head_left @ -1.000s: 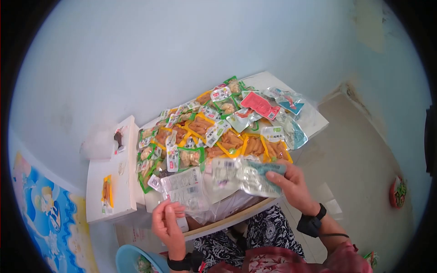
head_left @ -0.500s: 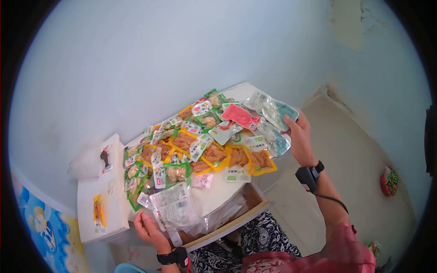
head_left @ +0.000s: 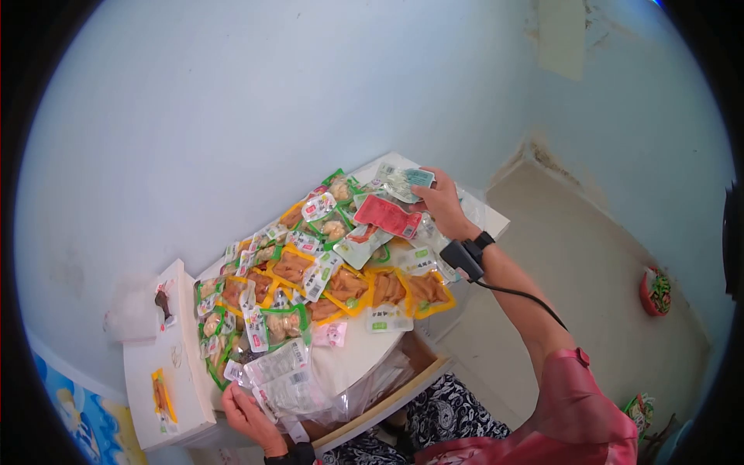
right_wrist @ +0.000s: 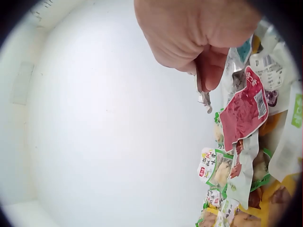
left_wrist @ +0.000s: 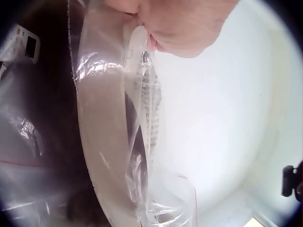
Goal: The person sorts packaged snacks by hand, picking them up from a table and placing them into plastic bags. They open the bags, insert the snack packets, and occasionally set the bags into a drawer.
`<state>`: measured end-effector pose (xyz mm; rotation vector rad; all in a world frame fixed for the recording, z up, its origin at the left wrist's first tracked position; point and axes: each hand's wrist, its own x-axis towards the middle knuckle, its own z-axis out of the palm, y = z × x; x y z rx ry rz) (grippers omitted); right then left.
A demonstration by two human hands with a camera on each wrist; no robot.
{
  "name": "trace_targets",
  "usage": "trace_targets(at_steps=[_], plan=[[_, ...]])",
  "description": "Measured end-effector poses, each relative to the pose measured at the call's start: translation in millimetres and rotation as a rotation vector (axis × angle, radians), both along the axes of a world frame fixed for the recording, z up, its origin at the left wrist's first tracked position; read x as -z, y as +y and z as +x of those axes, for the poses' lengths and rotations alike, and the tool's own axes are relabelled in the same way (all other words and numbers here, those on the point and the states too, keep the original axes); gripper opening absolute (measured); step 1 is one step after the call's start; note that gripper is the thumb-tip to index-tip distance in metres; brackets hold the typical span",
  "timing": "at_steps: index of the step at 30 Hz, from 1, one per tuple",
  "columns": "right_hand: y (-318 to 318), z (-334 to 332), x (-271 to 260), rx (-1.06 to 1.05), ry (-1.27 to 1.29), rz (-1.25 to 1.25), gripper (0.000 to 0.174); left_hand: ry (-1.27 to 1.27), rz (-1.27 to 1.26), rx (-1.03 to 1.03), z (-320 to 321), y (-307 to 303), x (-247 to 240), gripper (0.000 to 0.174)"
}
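Note:
My right hand (head_left: 447, 208) pinches the edge of a silver-and-teal snack packet (head_left: 404, 180) at the far right end of the pile. In the right wrist view only a thin edge of that packet (right_wrist: 203, 94) shows below the fingers. A red packet (head_left: 387, 215) lies just beside it. At the table's near left side, my left hand (head_left: 249, 418) holds the edge of clear printed plastic packaging (head_left: 287, 380). The left wrist view shows this plastic (left_wrist: 149, 94) hanging from the fingertips.
Several yellow-edged packets (head_left: 349, 287) and green-edged packets (head_left: 283, 322) cover the white table (head_left: 349, 358). An open drawer (head_left: 387, 411) with clear plastic bags juts from its front. A lower white surface (head_left: 143, 372) stands left; a red bowl (head_left: 656, 293) sits on the floor.
My right hand has carried the silver-and-teal packet from the table's front to the far right end of the pile. The left hand stays near the clear packaging. The head view has shifted.

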<state>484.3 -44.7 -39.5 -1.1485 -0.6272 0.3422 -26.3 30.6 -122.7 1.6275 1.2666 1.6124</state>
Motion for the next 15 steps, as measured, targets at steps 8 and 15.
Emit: trace_targets(at_steps=[8, 15], plan=[[37, -21, 18, -0.103, 0.203, 0.038, 0.053, -0.034, -0.048, 0.027, -9, 5, 13, 0.026], [12, -31, 18, 0.012, -0.080, -0.159, 0.048, 0.036, -0.014, 0.012, -3, -7, -2, 0.028]])
